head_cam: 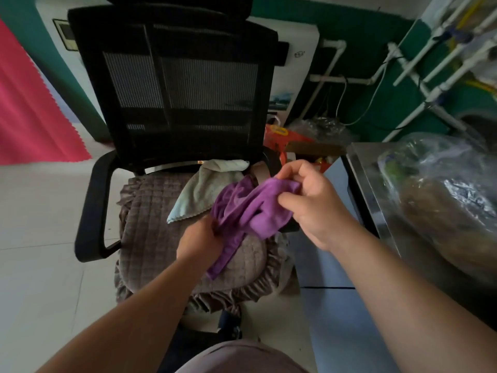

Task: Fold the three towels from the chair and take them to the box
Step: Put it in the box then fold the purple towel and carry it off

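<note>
Purple towel (248, 208): soft, plush microfibre, bunched into loose folds, held up above the front right of the chair seat, one narrow tail drooping toward 6 o'clock onto the cushion. Left hand (200, 239) at 7 o'clock of the cloth, grip curled round its lower gathered part. Right hand (313, 203) at 3 o'clock of it, thumb and fingers pinching the upper corner.

Pale green-white towel (200, 191): thin, fuzzy, with a zigzag-cut hem, lay crumpled on the seat at 10 o'clock of the purple one, partly tucked behind it. A third towel could not be made out.

Office chair (177, 103): black mesh back, ribbed and see-through in panels, curved black plastic armrest (92, 208) at 9 o'clock of the seat. Seat cushion (150, 219): grey-brown quilted fabric stitched in small squares, ruffled skirt round the edge.

Table (376, 200) at 3 o'clock: shiny metal edge, carrying a bulging bag of crinkled clear plastic (441, 195). White plastic pipes (425, 65) against the green wall at 1 o'clock. Pink cloth (29, 109) with a pinked edge at 9 o'clock. Pale tiled floor (40, 265) beneath.
</note>
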